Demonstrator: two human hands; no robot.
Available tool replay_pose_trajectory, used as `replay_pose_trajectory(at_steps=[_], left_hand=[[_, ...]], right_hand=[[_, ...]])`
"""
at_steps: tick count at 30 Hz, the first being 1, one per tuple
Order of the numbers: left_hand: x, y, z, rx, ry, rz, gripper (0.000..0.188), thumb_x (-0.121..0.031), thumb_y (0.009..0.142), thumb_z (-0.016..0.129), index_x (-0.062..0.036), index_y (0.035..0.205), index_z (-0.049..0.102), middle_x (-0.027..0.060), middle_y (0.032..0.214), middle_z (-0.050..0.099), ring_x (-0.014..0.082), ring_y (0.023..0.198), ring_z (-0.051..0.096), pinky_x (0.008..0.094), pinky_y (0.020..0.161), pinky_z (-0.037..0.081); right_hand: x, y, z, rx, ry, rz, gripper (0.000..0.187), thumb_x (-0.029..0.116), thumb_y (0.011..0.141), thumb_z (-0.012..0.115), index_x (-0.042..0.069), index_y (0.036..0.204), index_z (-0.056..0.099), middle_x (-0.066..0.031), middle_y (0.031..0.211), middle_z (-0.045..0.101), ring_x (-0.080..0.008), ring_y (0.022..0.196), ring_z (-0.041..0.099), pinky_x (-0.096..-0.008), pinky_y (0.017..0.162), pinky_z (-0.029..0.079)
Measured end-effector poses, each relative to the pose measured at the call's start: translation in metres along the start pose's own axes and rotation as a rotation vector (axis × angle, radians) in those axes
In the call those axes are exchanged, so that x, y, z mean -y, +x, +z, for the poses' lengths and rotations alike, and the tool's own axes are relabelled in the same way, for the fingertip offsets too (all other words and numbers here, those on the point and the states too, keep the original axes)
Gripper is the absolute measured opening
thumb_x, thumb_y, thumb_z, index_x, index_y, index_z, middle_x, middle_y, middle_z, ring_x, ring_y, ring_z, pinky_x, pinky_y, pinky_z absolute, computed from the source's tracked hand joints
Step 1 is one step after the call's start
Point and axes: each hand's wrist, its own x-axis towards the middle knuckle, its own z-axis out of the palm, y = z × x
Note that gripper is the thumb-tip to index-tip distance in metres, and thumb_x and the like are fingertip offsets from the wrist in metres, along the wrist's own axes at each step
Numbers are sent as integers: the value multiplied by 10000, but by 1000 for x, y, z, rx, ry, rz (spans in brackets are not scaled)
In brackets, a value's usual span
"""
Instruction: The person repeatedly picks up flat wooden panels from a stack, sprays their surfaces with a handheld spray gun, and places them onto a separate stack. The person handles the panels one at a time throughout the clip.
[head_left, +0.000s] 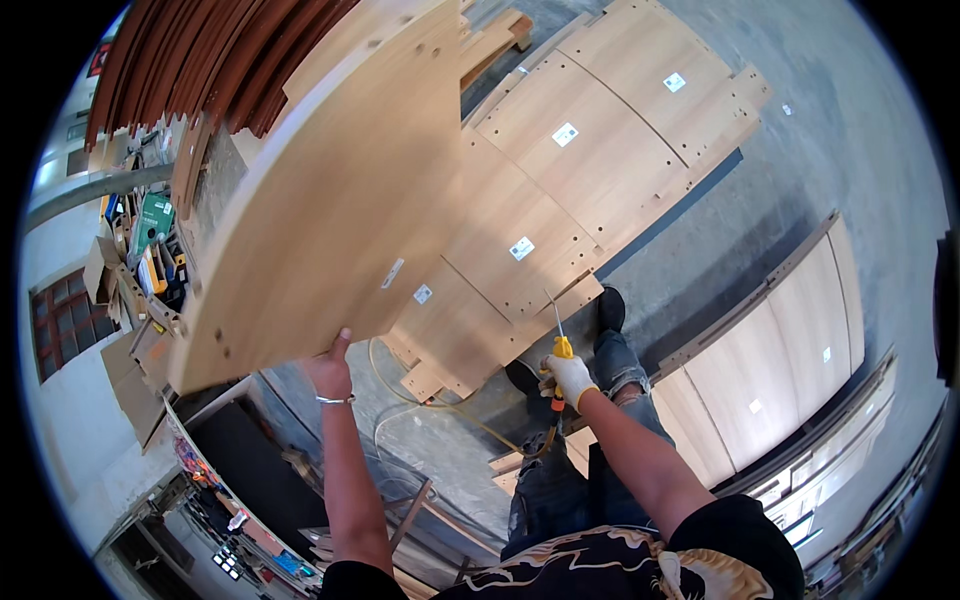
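My bare left hand (330, 374), a bracelet at its wrist, grips the lower edge of a large light-wood panel (330, 200), thumb on its face. The panel stands tilted up, with drilled holes near its corners and a small white label. In my right hand (570, 378), which wears a white glove, is a yellow air blow gun (563, 347); its thin nozzle points away from me toward the stacked panels. A yellowish hose (480, 425) loops across the floor by the gun. The stack of labelled wooden panels (600, 130) lies flat beyond my feet, partly hidden by the raised panel.
To the right, more light-wood panels (790, 350) lean in a row. Reddish-brown strips (215, 60) are piled at the upper left. Cardboard boxes (130, 375) and assorted goods crowd the left side, near a dark-topped table (250, 465). My shoe (611, 309) is close to the stack.
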Motion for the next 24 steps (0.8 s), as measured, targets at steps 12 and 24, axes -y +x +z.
replay_pose_trajectory(at_steps=[12, 24], left_hand=[[49, -62, -91, -277, 141, -203, 397, -7, 829, 740, 97, 1178, 582, 142, 1166, 638, 237, 1053, 606, 370, 946, 483], [-39, -16, -63, -94, -32, 42, 315, -74, 876, 719, 39, 1156, 629, 96, 1123, 669, 187, 1032, 612, 338, 949, 455]], right_hand=[[-29, 18, 3, -87, 14, 43, 207, 145, 833, 642, -11, 962, 595, -151, 770, 629, -263, 564, 650, -381, 486, 574], [-37, 12, 37, -82, -127, 17, 245, 159, 809, 648, -30, 953, 592, -155, 746, 632, -255, 529, 644, -368, 488, 579]])
